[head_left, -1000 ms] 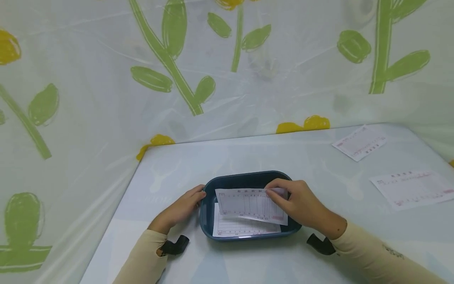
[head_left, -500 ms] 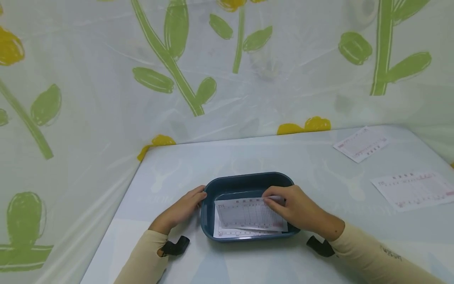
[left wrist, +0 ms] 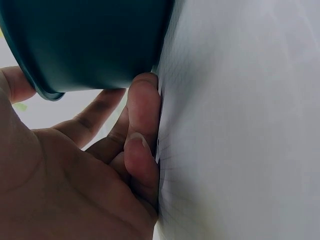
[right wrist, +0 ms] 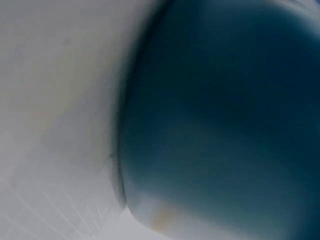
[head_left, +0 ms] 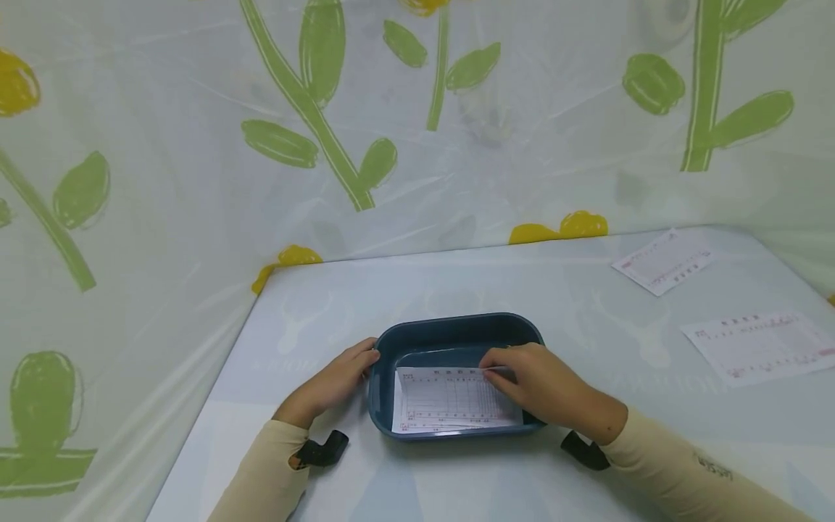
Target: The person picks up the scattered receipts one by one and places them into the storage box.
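A dark blue-green plastic tray sits on the table in the head view. My left hand holds its left end; in the left wrist view the thumb lies at the rim and the fingers are low against the outer wall. Over the tray's right side, my right hand pinches the top edge of a printed paper form between thumb and forefinger. That form lies almost flat on another sheet inside the tray. Only the tray's blurred outer wall and the table show in the right wrist view.
Two more printed forms lie on the white table at the right: a small tilted one at the back and a larger one nearer. A curtain with plant patterns hangs behind the table.
The pinched form has come down towards the near side of the tray onto the sheet below, the right hand lowering with it. My left hand keeps its place on the tray.
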### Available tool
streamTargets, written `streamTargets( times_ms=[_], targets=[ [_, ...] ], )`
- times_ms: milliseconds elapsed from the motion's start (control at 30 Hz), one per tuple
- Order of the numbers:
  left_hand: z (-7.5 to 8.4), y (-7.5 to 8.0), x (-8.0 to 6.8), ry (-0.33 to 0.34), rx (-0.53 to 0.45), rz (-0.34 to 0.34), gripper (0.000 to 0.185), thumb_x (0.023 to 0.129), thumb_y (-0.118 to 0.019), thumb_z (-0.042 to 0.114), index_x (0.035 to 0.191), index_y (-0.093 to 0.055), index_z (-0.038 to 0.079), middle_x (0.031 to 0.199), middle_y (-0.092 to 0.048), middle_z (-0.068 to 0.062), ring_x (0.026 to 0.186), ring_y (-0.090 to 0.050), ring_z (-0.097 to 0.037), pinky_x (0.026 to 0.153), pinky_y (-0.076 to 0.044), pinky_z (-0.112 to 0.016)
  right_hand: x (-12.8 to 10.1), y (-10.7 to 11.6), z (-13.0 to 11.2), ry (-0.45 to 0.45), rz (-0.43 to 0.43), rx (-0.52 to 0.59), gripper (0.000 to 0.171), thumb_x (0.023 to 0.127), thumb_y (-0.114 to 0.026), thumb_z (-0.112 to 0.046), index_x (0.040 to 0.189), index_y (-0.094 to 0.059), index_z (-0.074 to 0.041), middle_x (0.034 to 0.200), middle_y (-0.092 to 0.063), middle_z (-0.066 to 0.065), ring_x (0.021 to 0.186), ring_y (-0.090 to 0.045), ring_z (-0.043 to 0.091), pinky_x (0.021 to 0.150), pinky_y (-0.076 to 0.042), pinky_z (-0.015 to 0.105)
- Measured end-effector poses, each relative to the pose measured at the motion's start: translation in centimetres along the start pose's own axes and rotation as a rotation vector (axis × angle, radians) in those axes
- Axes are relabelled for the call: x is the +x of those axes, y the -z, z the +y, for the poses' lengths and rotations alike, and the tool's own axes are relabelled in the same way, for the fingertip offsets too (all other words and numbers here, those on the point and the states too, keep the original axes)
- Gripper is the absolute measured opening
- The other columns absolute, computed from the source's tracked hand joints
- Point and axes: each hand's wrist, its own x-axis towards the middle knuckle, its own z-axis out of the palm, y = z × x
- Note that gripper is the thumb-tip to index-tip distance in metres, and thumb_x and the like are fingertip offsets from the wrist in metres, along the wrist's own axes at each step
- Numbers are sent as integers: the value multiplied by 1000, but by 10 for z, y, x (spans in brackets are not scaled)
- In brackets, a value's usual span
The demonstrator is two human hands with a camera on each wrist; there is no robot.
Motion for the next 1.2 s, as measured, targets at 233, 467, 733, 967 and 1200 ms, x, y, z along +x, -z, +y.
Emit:
streamTargets(
  times_ms=[233, 467, 733, 967, 1200],
  targets=[
    [-3, -2, 1, 21, -22, -5, 46, 107, -29, 34, 146, -47, 17, 143, -53, -6, 129, -47, -27, 109, -37, -55, 3, -4, -6, -105, -52, -101, 10, 87, -77, -16, 97, -75, -18, 93, -76, -5, 79, -65, 3, 72, -55, 25],
    [-3, -2, 2, 5, -4, 9, 45, 107, -29, 33, 145, -48, 18, 140, -55, -5, 125, -49, -26, 106, -40, -52, 7, -6, -11, -175, -92, -153, 10, 85, -79, -16, 94, -75, -18, 89, -75, -4, 77, -64, 6, 69, -54, 27],
    [-3, -2, 1, 3, -8, -10, 47, 107, -29, 34, 148, -45, 17, 147, -51, -6, 132, -46, -27, 109, -38, -54, 8, -8, -14, -197, -143, -221, 18, 82, -81, -15, 100, -76, -15, 93, -76, 1, 80, -69, 13, 72, -57, 32],
    [-2, -2, 2, -4, -15, -20, 48, 107, -29, 34, 148, -44, 15, 148, -50, -8, 133, -45, -28, 109, -38, -54, 9, -10, -15, -225, -175, -241, 29, 81, -82, -16, 108, -74, -14, 98, -76, 4, 77, -69, 13, 73, -58, 35],
    [1, -2, 1, 2, -15, -4, 49, 107, -29, 35, 149, -43, 15, 149, -49, -8, 137, -44, -29, 110, -37, -55, 9, -10, -14, -152, -135, -315, 39, 79, -85, -21, 115, -72, -15, 107, -74, 4, 91, -69, 18, 79, -58, 36]
  ],
)
